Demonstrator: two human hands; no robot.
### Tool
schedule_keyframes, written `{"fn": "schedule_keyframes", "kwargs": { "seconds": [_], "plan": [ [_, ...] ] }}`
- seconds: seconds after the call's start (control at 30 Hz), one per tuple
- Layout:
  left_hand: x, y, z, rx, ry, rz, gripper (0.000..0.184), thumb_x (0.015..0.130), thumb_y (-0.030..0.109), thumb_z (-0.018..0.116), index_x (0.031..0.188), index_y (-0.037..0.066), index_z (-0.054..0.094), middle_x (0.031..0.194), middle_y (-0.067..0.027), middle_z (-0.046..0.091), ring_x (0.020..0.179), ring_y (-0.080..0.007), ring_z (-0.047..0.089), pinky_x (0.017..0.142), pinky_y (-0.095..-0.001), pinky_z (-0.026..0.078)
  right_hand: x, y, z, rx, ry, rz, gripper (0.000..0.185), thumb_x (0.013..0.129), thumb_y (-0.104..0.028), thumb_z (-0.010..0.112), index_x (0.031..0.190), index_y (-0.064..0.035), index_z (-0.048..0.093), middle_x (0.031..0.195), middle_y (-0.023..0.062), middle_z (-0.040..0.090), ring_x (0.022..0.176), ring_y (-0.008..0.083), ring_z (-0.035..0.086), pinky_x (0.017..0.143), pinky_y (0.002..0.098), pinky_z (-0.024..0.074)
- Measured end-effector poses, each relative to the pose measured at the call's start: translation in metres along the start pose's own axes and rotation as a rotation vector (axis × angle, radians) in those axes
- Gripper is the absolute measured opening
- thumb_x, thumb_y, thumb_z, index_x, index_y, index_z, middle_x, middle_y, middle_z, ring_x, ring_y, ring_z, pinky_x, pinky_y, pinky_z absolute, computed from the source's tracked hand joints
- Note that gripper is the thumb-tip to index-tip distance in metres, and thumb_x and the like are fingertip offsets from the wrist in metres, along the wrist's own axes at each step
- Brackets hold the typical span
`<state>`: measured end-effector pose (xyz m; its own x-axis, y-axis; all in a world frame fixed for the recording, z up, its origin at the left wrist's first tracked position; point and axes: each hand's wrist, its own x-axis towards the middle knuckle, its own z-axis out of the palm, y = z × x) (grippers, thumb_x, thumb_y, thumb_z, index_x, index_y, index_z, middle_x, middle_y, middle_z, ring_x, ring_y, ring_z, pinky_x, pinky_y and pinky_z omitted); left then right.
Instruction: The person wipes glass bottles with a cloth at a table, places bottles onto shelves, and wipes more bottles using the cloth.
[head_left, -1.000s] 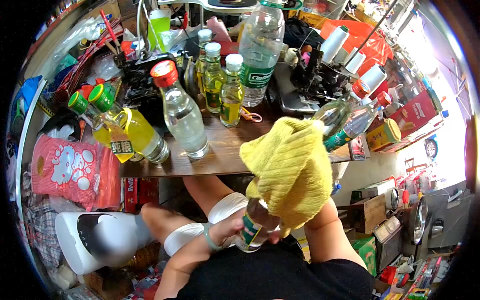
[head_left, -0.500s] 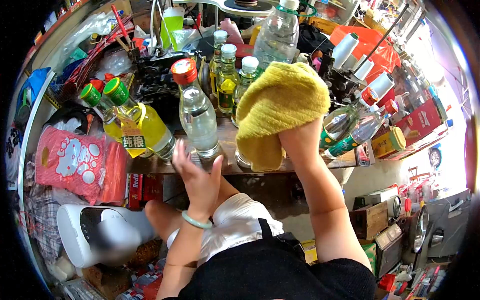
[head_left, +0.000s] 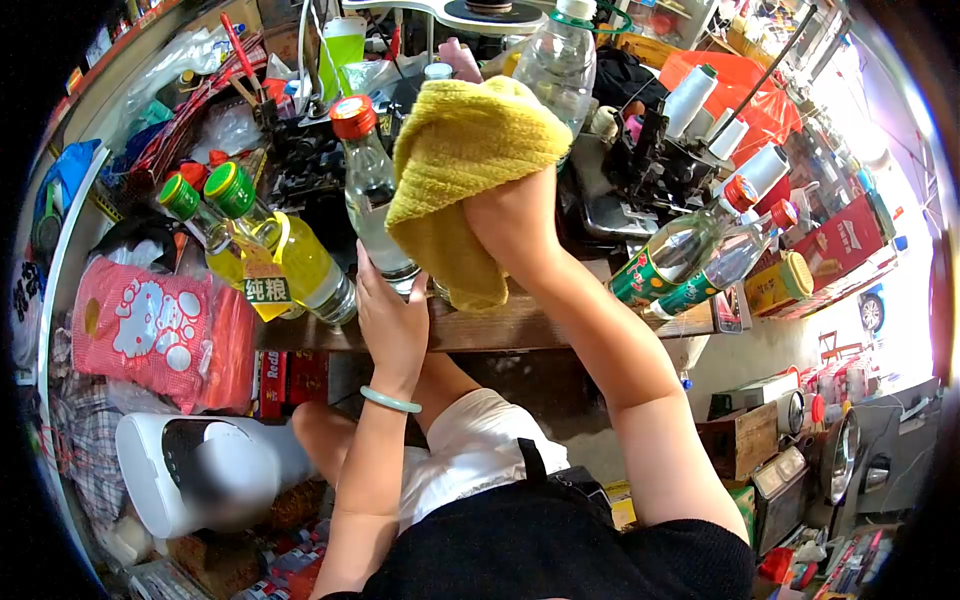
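Observation:
A yellow cloth [head_left: 465,150] hangs from my right hand [head_left: 515,215], whose fingers are partly hidden in its folds. The cloth covers the small bottles behind it and overlaps the right side of a clear red-capped bottle [head_left: 372,185]. Around the base of that bottle is my left hand [head_left: 392,325], fingers on its left side and thumb on its right. Left of it, two green-capped bottles [head_left: 315,275] of yellow liquid lean together, one with a yellow tag. Two more red-capped bottles [head_left: 665,250] with green labels stand tilted right of my right forearm.
Behind the wooden table edge [head_left: 490,330] are a large plastic bottle [head_left: 555,70], dark machinery [head_left: 640,165] and white thread cones [head_left: 690,100]. A pink patterned bag [head_left: 145,335] lies left, above a white appliance [head_left: 150,480]. Boxes [head_left: 740,440] are stacked at lower right.
My right hand has carried the cloth left, toward the red-capped bottle. That bottle has shifted back and left. My left hand, spread beside it before, has closed around its base.

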<state>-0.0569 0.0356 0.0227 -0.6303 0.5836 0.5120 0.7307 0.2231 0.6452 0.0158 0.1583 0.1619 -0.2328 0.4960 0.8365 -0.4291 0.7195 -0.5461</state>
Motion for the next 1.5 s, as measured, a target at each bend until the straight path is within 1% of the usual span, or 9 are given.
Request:
{"fn": "schedule_keyframes", "kwargs": {
  "seconds": [0.3,0.43,0.6,0.7,0.77,0.93,1.27,1.37,1.5],
  "plan": [
    [-0.022,0.008,-0.003,-0.069,0.128,0.187,0.075,0.079,0.003,0.062,0.141,-0.007,0.021,0.147,-0.0288,0.016,0.133,-0.0474,0.026,0.110,-0.0484,0.027,-0.045,0.006,0.000,-0.553,-0.128,-0.128,0.034,0.073,-0.024,0.070,0.105,-0.0143,0.064,0.100,0.0086,0.062,0.096,0.0323,0.057,0.083,0.0444,0.0430],
    [-0.037,0.002,0.007,-0.012,0.181,0.352,0.054,0.085,0.009,0.055,0.132,-0.007,0.035,0.138,-0.0259,0.032,0.123,-0.0416,0.037,0.106,-0.0518,0.028,-0.087,0.019,-0.009,-0.771,-0.203,-0.155,0.040,0.071,-0.026,0.072,0.108,-0.0146,0.064,0.099,0.0079,0.062,0.095,0.0332,0.056,0.081,0.0465,0.0423],
    [-0.038,0.000,0.008,-0.030,0.172,0.361,0.040,0.089,0.012,0.050,0.126,-0.004,0.044,0.133,-0.0207,0.043,0.123,-0.0407,0.038,0.106,-0.0514,0.026,-0.131,0.006,-0.017,-0.024,-0.040,0.425,0.046,0.076,0.000,0.072,0.118,-0.0020,0.055,0.108,0.0119,0.062,0.105,0.0221,0.058,0.090,0.0349,0.0469],
    [-0.042,-0.001,-0.002,-0.030,0.163,0.350,0.033,0.091,0.013,0.051,0.120,-0.002,0.048,0.131,-0.0212,0.044,0.124,-0.0399,0.037,0.107,-0.0509,0.025,-0.159,0.008,-0.037,-0.387,-0.109,0.437,0.045,0.076,-0.002,0.073,0.117,-0.0015,0.055,0.109,0.0113,0.061,0.104,0.0208,0.059,0.090,0.0349,0.0473],
    [-0.042,0.005,0.001,-0.052,0.211,0.343,0.032,0.092,0.013,0.051,0.119,-0.001,0.048,0.127,-0.0222,0.045,0.123,-0.0392,0.037,0.107,-0.0510,0.025,-0.176,-0.011,-0.058,-0.268,0.055,0.250,0.048,0.082,-0.005,0.071,0.125,-0.0024,0.050,0.120,0.0104,0.058,0.107,0.0221,0.057,0.093,0.0336,0.0468],
    [-0.050,0.006,0.009,-0.052,0.245,0.343,0.033,0.088,0.011,0.056,0.118,0.000,0.049,0.126,-0.0218,0.043,0.120,-0.0387,0.039,0.106,-0.0508,0.029,-0.178,-0.055,-0.098,0.137,0.163,0.428,0.039,0.088,-0.012,0.066,0.122,-0.0016,0.052,0.117,0.0093,0.058,0.104,0.0209,0.058,0.091,0.0339,0.0479],
    [-0.071,0.032,0.008,-0.171,0.072,0.477,0.029,0.084,0.010,0.061,0.112,0.006,0.055,0.125,-0.0166,0.049,0.122,-0.0372,0.043,0.106,-0.0478,0.031,-0.050,-0.070,-0.182,-0.654,0.467,0.240,0.025,0.093,-0.013,0.057,0.115,-0.0012,0.059,0.104,0.0047,0.063,0.097,0.0163,0.059,0.086,0.0312,0.0479],
    [-0.074,0.039,0.004,-0.170,0.046,0.495,0.028,0.082,0.009,0.062,0.110,0.007,0.056,0.124,-0.0149,0.050,0.121,-0.0364,0.044,0.106,-0.0475,0.031,-0.043,-0.047,-0.187,-0.264,0.461,0.074,0.024,0.091,-0.007,0.056,0.115,-0.0010,0.055,0.105,0.0070,0.062,0.098,0.0137,0.058,0.088,0.0305,0.0472],
    [-0.075,0.041,0.005,-0.264,-0.039,0.528,0.029,0.079,0.005,0.064,0.106,0.006,0.056,0.120,-0.0147,0.052,0.116,-0.0359,0.048,0.102,-0.0464,0.037,-0.049,-0.054,-0.186,-0.417,0.571,0.189,0.029,0.088,-0.005,0.060,0.116,0.0000,0.054,0.106,0.0061,0.062,0.096,0.0145,0.060,0.085,0.0302,0.0497]
  ]
}}
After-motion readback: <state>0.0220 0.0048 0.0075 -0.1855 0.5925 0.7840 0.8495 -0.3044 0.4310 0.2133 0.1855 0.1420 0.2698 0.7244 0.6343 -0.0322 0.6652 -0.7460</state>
